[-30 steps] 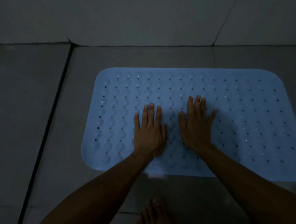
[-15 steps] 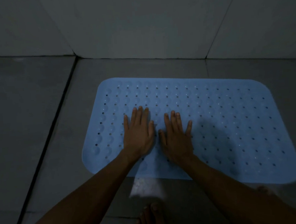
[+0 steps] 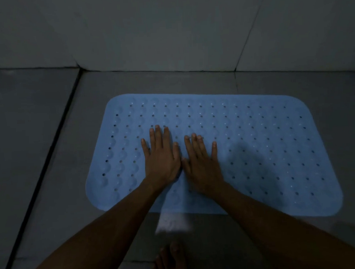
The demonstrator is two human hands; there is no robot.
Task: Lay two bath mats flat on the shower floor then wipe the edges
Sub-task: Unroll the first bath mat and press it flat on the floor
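Blue mat (image 3: 255, 150) flat on shower floor (image 3: 50, 161), near wall. My left hand (image 3: 161, 162) and right hand (image 3: 203, 168) spread, palms pressing mat's near-left middle. Better: sweep outward toward edges, firm even pressure. Second mat not visible.

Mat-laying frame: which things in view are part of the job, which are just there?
Part of the job:
- blue bath mat, lying flat on the floor
- left hand and right hand, pressing flat on it, side by side

Just there:
- wall tiles
- bare foot at the bottom edge

Only one mat shows.
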